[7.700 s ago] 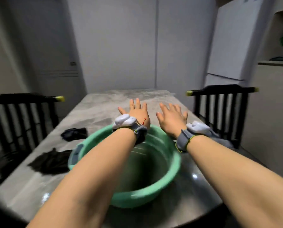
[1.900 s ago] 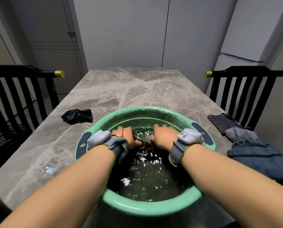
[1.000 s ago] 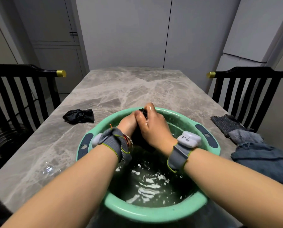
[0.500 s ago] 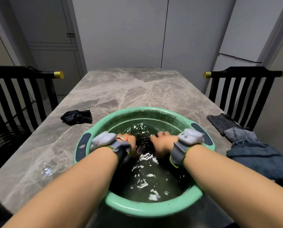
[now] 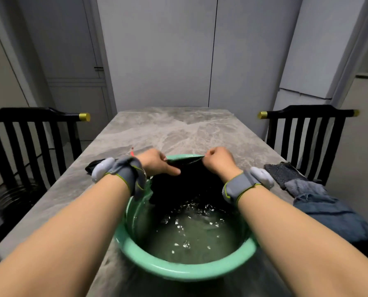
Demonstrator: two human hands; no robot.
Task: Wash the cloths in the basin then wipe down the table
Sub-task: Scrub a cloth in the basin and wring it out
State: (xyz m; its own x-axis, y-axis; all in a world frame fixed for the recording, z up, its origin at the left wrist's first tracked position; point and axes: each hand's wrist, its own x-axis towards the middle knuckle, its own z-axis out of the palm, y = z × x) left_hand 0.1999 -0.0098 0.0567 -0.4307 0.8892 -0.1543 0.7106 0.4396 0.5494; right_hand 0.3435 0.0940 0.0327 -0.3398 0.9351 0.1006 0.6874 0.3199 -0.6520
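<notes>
Over the basin [image 5: 178, 271], you've lifted the black cloth [image 5: 187, 183] out of the water.
Left grip [image 5: 157, 162] and right grip [image 5: 218, 160], submerged a moment ago, each pinch its top edge; beyond lie grey marble tabletop [image 5: 174, 129], black chairs [image 5: 33, 133], pale wall [image 5: 157, 61].

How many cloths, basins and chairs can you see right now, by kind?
Black cloths: 2, one held, one lying at left
Grey or blue cloths: 3, piled at right
Basin: 1
Chairs: 2
Total: 8
</notes>
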